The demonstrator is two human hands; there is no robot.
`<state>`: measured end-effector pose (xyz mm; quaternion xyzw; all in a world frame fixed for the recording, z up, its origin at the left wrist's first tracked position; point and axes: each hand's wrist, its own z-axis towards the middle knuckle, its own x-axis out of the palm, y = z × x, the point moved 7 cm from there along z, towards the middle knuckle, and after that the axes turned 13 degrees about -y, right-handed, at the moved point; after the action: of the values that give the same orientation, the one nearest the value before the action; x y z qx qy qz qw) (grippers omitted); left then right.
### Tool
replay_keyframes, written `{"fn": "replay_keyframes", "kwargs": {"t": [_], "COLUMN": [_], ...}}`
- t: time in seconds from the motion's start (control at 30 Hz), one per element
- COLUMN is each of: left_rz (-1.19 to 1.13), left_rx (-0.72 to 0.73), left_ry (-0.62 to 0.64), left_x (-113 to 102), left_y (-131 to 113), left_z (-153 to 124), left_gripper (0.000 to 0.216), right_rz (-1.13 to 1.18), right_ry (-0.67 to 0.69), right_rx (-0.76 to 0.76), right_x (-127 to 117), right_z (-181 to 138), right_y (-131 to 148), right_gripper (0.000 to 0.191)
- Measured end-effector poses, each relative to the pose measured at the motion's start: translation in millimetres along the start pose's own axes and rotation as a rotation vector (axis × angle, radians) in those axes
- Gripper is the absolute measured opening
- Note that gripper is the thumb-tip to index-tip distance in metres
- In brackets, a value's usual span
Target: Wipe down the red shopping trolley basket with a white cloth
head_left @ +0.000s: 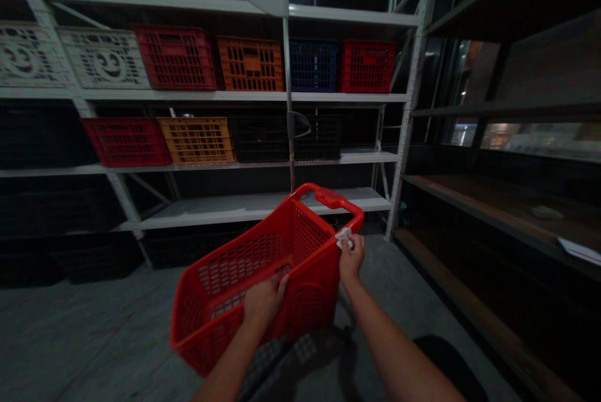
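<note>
A red plastic shopping basket [225, 289] is tilted in front of me, its open top facing left and its handle [328, 196] at the far end. My left hand [263, 299] grips the near rim of the basket with the fingers curled over the edge. My right hand [351, 256] is closed on a small white cloth [344, 237] and presses it against the basket's right rim near the handle.
A white metal shelf rack [235, 96] ahead carries red, orange, blue, black and white crates [176, 57]. A dark wooden shelf unit [507, 201] stands at the right with some papers on it. The floor [94, 339] is grey concrete.
</note>
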<state>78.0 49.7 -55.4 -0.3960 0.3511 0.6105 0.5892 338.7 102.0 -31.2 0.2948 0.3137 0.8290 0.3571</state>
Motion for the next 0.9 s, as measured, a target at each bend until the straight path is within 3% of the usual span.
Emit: {"fn": "replay_keyframes", "kwargs": {"t": [0.13, 0.2, 0.27, 0.4, 0.5, 0.63, 0.77, 0.83, 0.9], "left_rz": [-0.010, -0.008, -0.009, -0.002, 0.015, -0.006, -0.030, -0.050, -0.088], "left_rx": [0.004, 0.015, 0.028, 0.026, 0.046, 0.086, 0.099, 0.113, 0.125], "left_ry": [-0.021, -0.026, -0.031, -0.024, -0.009, 0.010, 0.007, 0.004, -0.002], "left_x": [-2.5, -3.8, -4.7, -2.9, 0.4, 2.5, 1.5, 1.9, 3.0], "left_y": [-0.6, -1.1, -0.6, 7.6, 16.0, 27.8, 45.5, 54.8, 63.6], "left_z": [-0.9, -1.2, -1.8, -3.4, -3.6, -1.1, 3.6, 5.7, 7.6], "left_gripper": [0.064, 0.064, 0.063, 0.062, 0.061, 0.060, 0.057, 0.056, 0.054], "right_rz": [0.035, 0.023, 0.000, -0.052, -0.041, -0.025, 0.013, 0.080, 0.120], "right_ry": [0.167, 0.211, 0.191, 0.045, 0.024, 0.215, 0.379, 0.526, 0.659], "right_rx": [0.012, 0.041, 0.070, 0.111, 0.045, -0.250, -0.505, -0.567, -0.522], "right_x": [-10.8, -16.2, -21.9, -31.0, -26.1, -15.4, -27.7, -27.4, -17.3], "right_z": [-47.8, -53.4, -39.3, 22.3, 54.1, 44.0, 26.0, 28.9, 42.6], "right_y": [-18.3, -32.3, -45.3, -52.6, -29.3, 17.8, 43.5, 51.3, 52.7], "right_gripper": [0.007, 0.009, 0.012, 0.023, 0.032, 0.033, 0.032, 0.032, 0.029]}}
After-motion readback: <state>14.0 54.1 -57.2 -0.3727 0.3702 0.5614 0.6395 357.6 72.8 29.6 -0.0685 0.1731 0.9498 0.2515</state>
